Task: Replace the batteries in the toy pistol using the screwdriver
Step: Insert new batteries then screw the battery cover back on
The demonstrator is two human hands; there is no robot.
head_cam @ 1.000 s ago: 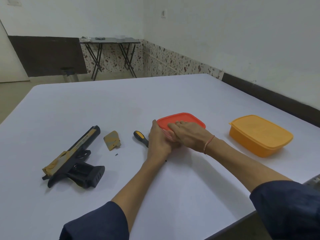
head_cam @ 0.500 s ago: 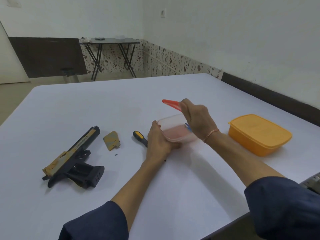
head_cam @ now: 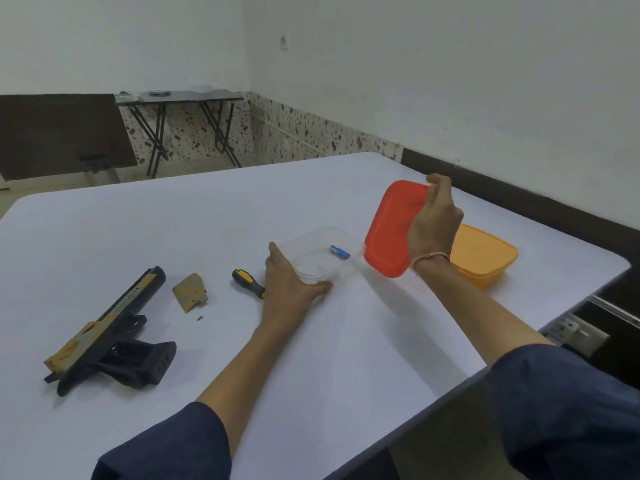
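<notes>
The black and gold toy pistol [head_cam: 110,336] lies on its side at the left of the white table [head_cam: 207,220]. Its gold battery cover [head_cam: 189,292] and a tiny screw [head_cam: 200,318] lie beside it. A screwdriver with a black and yellow handle [head_cam: 246,281] rests just left of my left hand [head_cam: 289,285]. That hand grips the near left corner of a clear plastic box [head_cam: 322,252], which holds blue batteries [head_cam: 339,252]. My right hand [head_cam: 433,220] holds the red lid [head_cam: 394,230] tilted up in the air to the right of the box.
A closed orange box [head_cam: 485,254] stands on the table behind the red lid, near the right edge. A folding side table [head_cam: 180,98] stands by the far wall. The table's near right corner ends close to my right arm.
My right hand has pulled the red lid off the clear box, lifted it and swung it to the right. The batteries inside have come into view. My left hand stays on the box.
</notes>
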